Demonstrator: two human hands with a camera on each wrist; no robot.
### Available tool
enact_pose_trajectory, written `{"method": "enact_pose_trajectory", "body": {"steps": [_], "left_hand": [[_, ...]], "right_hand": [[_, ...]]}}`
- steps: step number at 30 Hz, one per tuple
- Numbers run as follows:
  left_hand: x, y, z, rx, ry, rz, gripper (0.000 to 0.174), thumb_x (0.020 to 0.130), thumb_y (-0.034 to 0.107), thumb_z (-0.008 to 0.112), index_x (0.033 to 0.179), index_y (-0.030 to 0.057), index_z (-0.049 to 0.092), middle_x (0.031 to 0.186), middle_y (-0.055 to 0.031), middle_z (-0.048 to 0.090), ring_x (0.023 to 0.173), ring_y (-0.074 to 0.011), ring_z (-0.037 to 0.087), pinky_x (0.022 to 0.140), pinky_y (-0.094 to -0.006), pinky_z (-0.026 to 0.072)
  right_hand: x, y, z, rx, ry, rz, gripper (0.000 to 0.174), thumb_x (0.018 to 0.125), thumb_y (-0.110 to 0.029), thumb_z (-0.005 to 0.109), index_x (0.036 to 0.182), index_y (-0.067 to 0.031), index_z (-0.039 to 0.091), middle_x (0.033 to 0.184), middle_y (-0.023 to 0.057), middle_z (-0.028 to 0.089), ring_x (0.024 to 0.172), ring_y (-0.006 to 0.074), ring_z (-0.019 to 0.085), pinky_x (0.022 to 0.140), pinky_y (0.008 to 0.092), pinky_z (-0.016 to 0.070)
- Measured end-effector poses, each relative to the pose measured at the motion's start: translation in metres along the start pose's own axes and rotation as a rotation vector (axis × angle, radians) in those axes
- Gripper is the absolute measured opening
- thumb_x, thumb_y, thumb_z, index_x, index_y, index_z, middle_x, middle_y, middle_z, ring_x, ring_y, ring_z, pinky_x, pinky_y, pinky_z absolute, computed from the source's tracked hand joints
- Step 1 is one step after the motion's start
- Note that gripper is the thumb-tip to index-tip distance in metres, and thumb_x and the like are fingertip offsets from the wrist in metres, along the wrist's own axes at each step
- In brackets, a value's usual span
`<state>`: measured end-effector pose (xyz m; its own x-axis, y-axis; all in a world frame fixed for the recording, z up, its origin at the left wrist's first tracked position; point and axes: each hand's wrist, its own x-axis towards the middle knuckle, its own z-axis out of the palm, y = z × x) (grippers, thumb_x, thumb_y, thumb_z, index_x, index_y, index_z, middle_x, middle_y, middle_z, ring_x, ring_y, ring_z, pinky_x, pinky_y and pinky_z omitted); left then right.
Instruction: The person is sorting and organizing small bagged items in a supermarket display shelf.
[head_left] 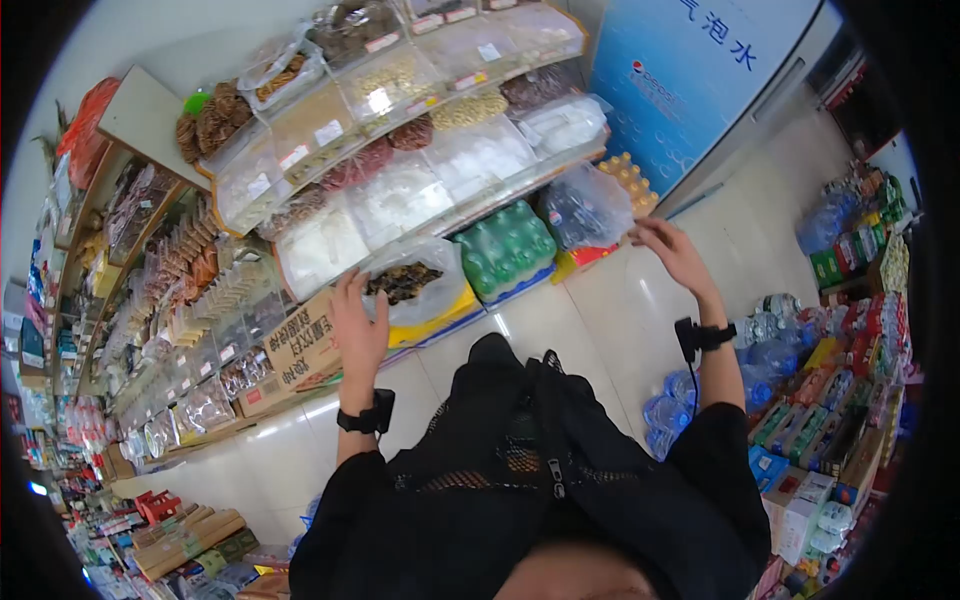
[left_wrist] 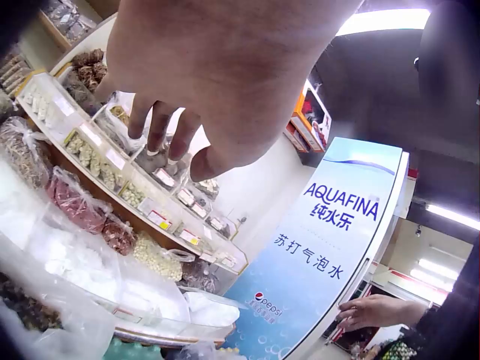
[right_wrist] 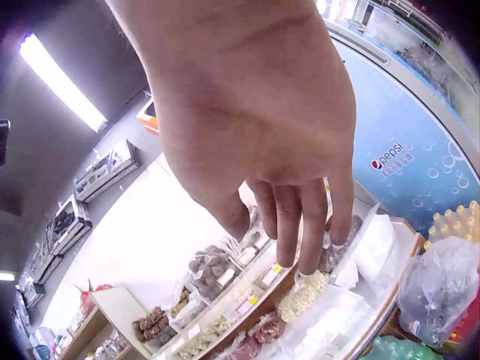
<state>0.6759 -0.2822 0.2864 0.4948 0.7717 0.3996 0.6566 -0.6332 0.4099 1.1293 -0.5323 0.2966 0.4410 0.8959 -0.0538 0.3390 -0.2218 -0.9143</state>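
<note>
I stand in a shop aisle facing slanted bins of dry goods (head_left: 400,130). My left hand (head_left: 354,300) is raised with straight fingers against the left edge of a clear bag of dark dried pieces (head_left: 408,284) on the low shelf. In the left wrist view that hand (left_wrist: 161,139) has loosely bent fingers with nothing between them. My right hand (head_left: 668,246) hovers with relaxed fingers just right of a clear plastic bag of bottles (head_left: 585,206), apart from it. The right wrist view shows its fingers (right_wrist: 300,240) hanging down and holding nothing.
A shrink-wrapped pack of green bottles (head_left: 505,247) sits between the two bags. A printed cardboard box (head_left: 300,342) stands left of my left hand. A blue drinks cooler (head_left: 690,70) rises at the right. Water bottles (head_left: 680,395) and boxed goods (head_left: 840,400) line the floor behind me.
</note>
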Motion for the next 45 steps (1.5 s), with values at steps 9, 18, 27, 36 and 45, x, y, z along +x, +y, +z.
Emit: {"method": "enact_pose_trajectory", "body": {"steps": [9, 18, 27, 36, 45], "left_hand": [[0.057, 0.062, 0.005, 0.052, 0.005, 0.011, 0.034, 0.094, 0.021, 0.060, 0.124, 0.0061, 0.058, 0.139, -0.0132, 0.050, 0.135, -0.0327, 0.041, 0.112, -0.0563, 0.0243], [0.147, 0.110, 0.088, -0.031, 0.034, 0.012, 0.034, 0.095, 0.024, 0.058, 0.126, 0.0118, 0.057, 0.141, -0.0094, 0.049, 0.137, -0.0315, 0.039, 0.115, -0.0579, 0.0188], [0.234, 0.141, 0.148, -0.059, 0.086, -0.017, 0.033, 0.095, 0.023, 0.059, 0.124, 0.0082, 0.059, 0.138, -0.0114, 0.051, 0.133, -0.0323, 0.042, 0.113, -0.0531, 0.0239], [0.273, 0.188, 0.195, -0.006, 0.068, -0.001, 0.033, 0.096, 0.022, 0.059, 0.124, 0.0045, 0.058, 0.137, -0.0139, 0.053, 0.136, -0.0351, 0.040, 0.112, -0.0512, 0.0259], [0.253, 0.298, 0.235, 0.072, 0.163, -0.143, 0.032, 0.094, 0.017, 0.062, 0.122, 0.0016, 0.061, 0.133, -0.0173, 0.057, 0.133, -0.0357, 0.045, 0.110, -0.0472, 0.0307]], "right_hand": [[0.045, -0.033, -0.042, 0.032, -0.009, -0.072, 0.040, 0.102, -0.025, 0.054, 0.128, 0.0051, 0.056, 0.112, 0.0138, 0.069, 0.106, 0.0198, 0.065, 0.095, 0.0314, 0.0483], [0.126, -0.043, -0.112, -0.097, -0.043, -0.138, 0.041, 0.102, -0.026, 0.053, 0.128, 0.0043, 0.056, 0.114, 0.0135, 0.069, 0.110, 0.0199, 0.064, 0.097, 0.0321, 0.0476], [0.229, -0.043, -0.190, -0.170, -0.087, -0.076, 0.042, 0.102, -0.028, 0.053, 0.128, 0.0040, 0.056, 0.114, 0.0137, 0.069, 0.109, 0.0203, 0.064, 0.099, 0.0326, 0.0474], [0.293, 0.006, -0.254, -0.180, -0.182, -0.119, 0.042, 0.102, -0.030, 0.053, 0.129, 0.0020, 0.057, 0.112, 0.0120, 0.069, 0.106, 0.0190, 0.064, 0.097, 0.0333, 0.0479], [0.390, 0.035, -0.328, -0.002, -0.180, -0.255, 0.042, 0.100, -0.028, 0.058, 0.125, 0.0062, 0.058, 0.109, 0.0123, 0.068, 0.101, 0.0185, 0.065, 0.091, 0.0311, 0.0502]]}}
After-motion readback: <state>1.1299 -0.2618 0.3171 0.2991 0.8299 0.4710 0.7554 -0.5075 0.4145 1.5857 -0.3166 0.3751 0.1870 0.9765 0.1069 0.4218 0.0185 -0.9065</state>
